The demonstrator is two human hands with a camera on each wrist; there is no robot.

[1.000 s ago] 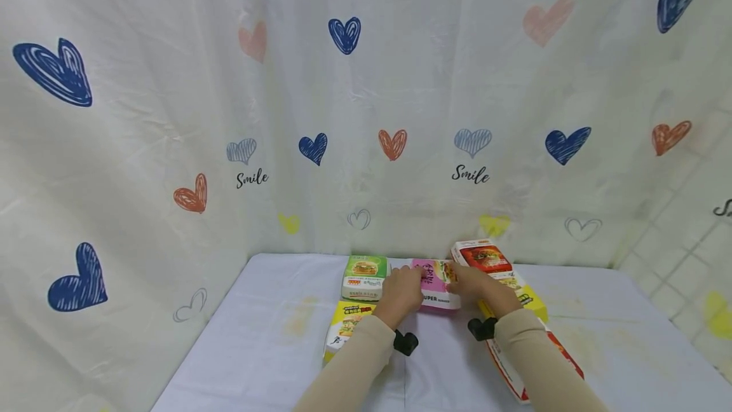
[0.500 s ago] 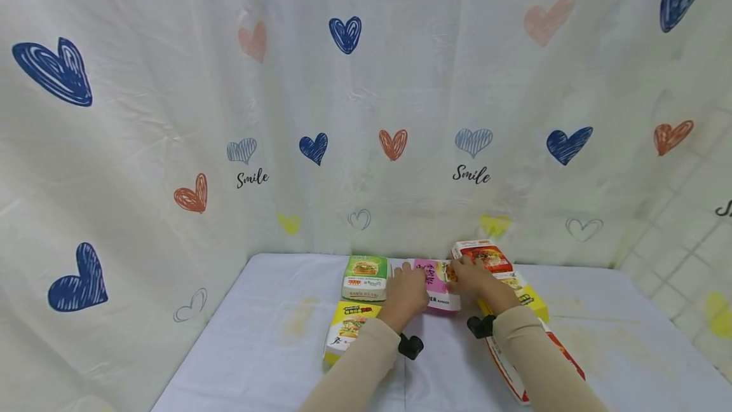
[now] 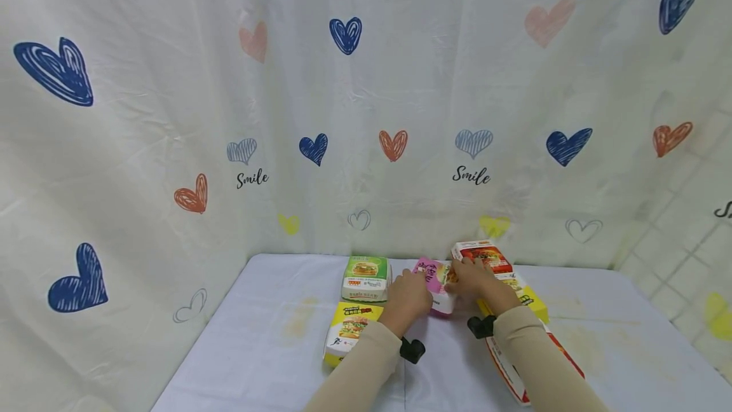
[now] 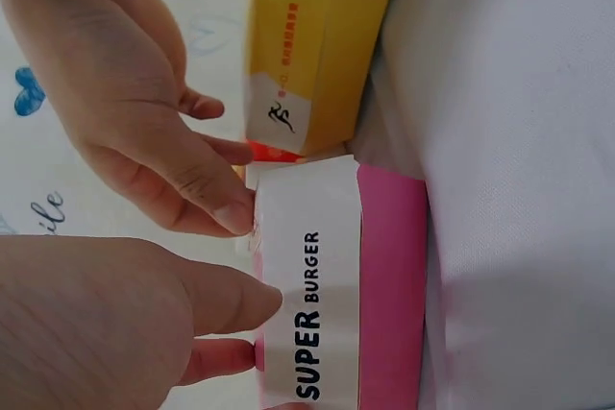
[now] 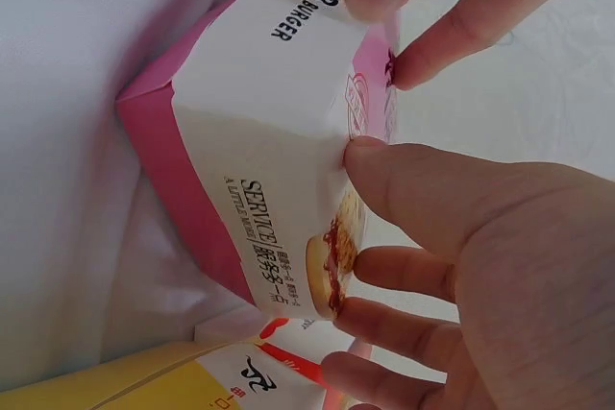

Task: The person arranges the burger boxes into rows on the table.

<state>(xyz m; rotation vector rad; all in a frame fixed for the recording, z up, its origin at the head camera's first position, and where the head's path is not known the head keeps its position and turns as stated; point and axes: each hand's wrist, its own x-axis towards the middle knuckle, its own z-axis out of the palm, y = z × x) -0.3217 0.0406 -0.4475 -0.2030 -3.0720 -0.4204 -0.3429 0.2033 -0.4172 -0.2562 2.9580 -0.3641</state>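
A pink and white burger box [image 3: 436,269] printed SUPER BURGER sits on the table between both hands, turned at an angle. The left hand [image 3: 407,297] grips its front left part. In the left wrist view that thumb [image 4: 235,295] lies on the white front while a finger reaches the top. At the other side the right hand [image 3: 477,283] holds the right part. The right wrist view has this thumb [image 5: 399,180] at the upper edge, with fingertips along the top by the burger picture. The left hand hides part of the box front.
Left of it are a green and white burger box [image 3: 365,278] and, nearer, a yellow one [image 3: 349,329]. On the right, a red and white box [image 3: 485,256], a yellow box [image 3: 532,302] and another red-edged box [image 3: 506,370] form a slanting row, partly under the right forearm.
The pink burger box has turned a little on the table, and less of its front lettering shows. The left hand has shifted slightly right and nearer; the right hand has barely moved.
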